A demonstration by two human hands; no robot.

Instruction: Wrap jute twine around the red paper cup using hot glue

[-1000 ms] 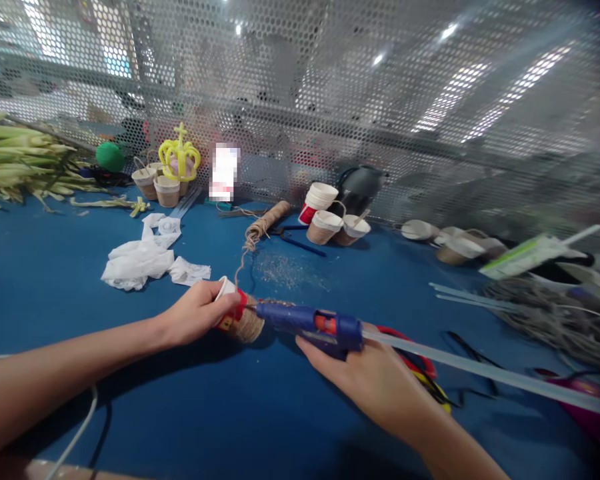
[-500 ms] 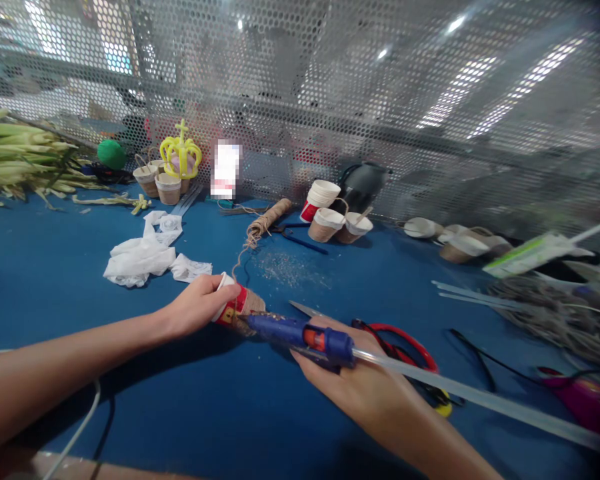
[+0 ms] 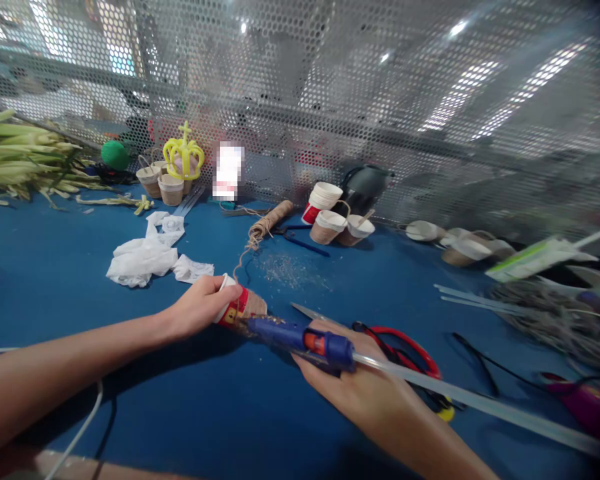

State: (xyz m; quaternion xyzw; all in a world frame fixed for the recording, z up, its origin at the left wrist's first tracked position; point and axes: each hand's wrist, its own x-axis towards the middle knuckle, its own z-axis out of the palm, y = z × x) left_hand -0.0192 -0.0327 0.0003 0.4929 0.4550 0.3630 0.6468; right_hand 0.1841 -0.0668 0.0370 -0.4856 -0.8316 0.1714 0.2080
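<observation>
My left hand [image 3: 207, 300] is closed around the rim end of a red and white paper cup [image 3: 237, 305], which lies tilted on its side. Twine covers the cup's base end, and a loose strand of it runs back to a twine roll [image 3: 274, 217]. In my right hand [image 3: 350, 367] is a blue hot glue gun [image 3: 280, 332], with a long clear glue stick [image 3: 460, 393] sticking out of its rear. The gun's nozzle is at the cup's lower side; whether it touches is hard to make out. Beside my right hand lie red-handled scissors [image 3: 405, 347].
Crumpled white tissue [image 3: 143, 260] lies left of the twine. Behind stand several twine-wrapped cups [image 3: 329, 227], pliers [image 3: 305, 244] and a yellow crown-shaped piece [image 3: 184, 152] along a perforated metal screen [image 3: 260, 87]. Grey cord [image 3: 540, 323] is heaped at right, and pale husks [image 3: 25, 157] at far left.
Little differs. The whole view has shifted slightly, while both hands keep their hold on the cup and the glue gun, with the nozzle still at the cup's side.
</observation>
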